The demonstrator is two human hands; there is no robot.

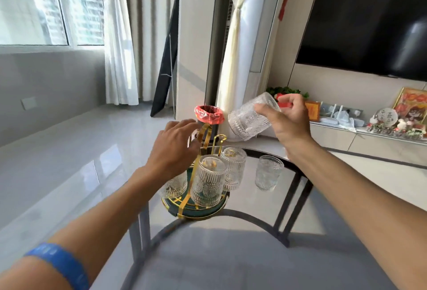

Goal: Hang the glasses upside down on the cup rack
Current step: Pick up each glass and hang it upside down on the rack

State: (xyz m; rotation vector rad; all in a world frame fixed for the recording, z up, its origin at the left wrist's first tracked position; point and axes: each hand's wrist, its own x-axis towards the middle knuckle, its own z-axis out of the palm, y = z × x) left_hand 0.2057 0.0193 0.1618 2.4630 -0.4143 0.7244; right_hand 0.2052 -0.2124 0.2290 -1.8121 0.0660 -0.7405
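Observation:
A gold wire cup rack (pixel 209 141) on a round green base (pixel 196 211) stands on a glass table (pixel 231 255). Three ribbed clear glasses hang upside down on it: one in front (pixel 208 180), one behind it to the right (pixel 233 168) and one at the left (pixel 174 185), partly hidden by my arm. My left hand (pixel 172 151) rests against the rack's top, fingers apart. My right hand (pixel 286 120) holds a fourth glass (pixel 250 117) tilted in the air above and right of the rack. Another glass (pixel 268 172) stands upright on the table.
A dark bin with a red bag liner (pixel 209 116) stands on the floor just behind the rack. The table's dark metal frame (pixel 291 202) shows through the glass. A TV bench with ornaments (pixel 381 128) runs along the right wall.

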